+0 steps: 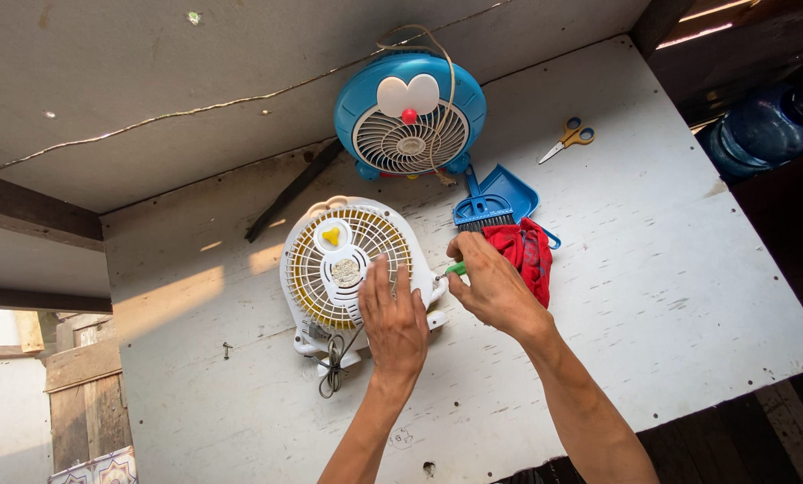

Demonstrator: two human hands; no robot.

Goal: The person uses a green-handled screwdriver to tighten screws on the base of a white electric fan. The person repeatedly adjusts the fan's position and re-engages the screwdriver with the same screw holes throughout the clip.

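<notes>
On the white tabletop (pixel 652 296), left hand (pixel 394 323) lies flat, fingers apart, pinning the white fan (pixel 343 269). Right hand (pixel 491 285), its grip clamped on a green-handled tool (pixel 456 268), works the fan's side. Likely risk: tool slips, fan skids toward red cloth (pixel 527 255).
</notes>
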